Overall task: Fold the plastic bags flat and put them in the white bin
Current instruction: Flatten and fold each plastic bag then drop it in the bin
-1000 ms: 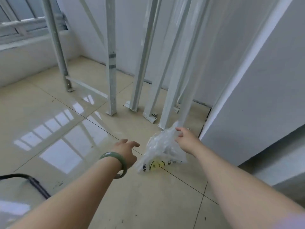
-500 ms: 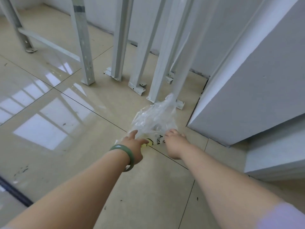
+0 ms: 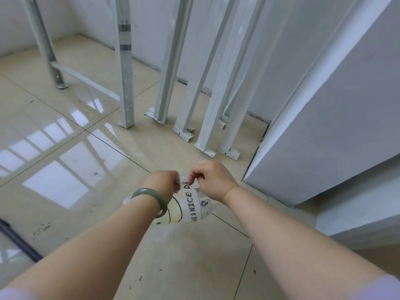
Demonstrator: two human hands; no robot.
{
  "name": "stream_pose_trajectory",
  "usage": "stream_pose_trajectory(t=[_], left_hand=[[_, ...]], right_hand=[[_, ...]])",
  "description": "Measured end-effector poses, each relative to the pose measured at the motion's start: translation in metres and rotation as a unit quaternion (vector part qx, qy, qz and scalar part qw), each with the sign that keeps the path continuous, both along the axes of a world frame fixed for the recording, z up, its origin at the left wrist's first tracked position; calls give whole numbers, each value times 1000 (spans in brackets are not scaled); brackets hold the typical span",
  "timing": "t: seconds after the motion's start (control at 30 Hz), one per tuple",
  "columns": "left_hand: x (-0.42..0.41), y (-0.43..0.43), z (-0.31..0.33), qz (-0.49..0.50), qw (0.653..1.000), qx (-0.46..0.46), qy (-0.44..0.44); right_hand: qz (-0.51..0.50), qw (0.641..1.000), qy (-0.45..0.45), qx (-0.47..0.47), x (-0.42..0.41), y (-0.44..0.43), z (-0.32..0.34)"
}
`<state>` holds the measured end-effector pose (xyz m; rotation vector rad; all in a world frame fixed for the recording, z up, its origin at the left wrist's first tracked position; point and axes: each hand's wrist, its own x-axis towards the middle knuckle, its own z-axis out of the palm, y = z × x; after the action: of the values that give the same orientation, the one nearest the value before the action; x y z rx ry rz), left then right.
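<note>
A clear plastic bag (image 3: 190,207) with a yellow smiley face and black lettering hangs above the tiled floor between my two hands. My left hand (image 3: 162,182), a green bangle on its wrist, grips the bag's top edge on the left. My right hand (image 3: 211,178) pinches the top edge on the right with curled fingers. The lower part of the bag hangs beneath my left wrist, partly hidden by it. No white bin is in view.
White metal rack legs (image 3: 207,109) with bolted feet stand on the beige tiled floor (image 3: 65,169) just ahead. A large white panel (image 3: 324,126) leans at the right. A dark cable (image 3: 17,241) lies at the lower left.
The bag lay crumpled on the floor by the rack legs; both hands reached it, took its top edge and lifted it up towards me.
</note>
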<state>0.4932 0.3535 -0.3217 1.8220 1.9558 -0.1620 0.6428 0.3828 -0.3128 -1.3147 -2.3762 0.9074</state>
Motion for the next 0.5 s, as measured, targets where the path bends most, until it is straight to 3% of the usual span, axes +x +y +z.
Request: stream_pose_trajectory(t=[0.23, 0.37, 0.5], left_hand=[[-41, -20, 121, 63, 982, 146, -101], [-71, -55, 205, 87, 960, 216, -159], [-100, -98, 281, 93, 946, 276, -140]], right_hand=[[-157, 964, 206, -57, -4, -8, 105], [-121, 949, 254, -143, -2, -29, 172], [-76, 956, 256, -123, -22, -53, 245]])
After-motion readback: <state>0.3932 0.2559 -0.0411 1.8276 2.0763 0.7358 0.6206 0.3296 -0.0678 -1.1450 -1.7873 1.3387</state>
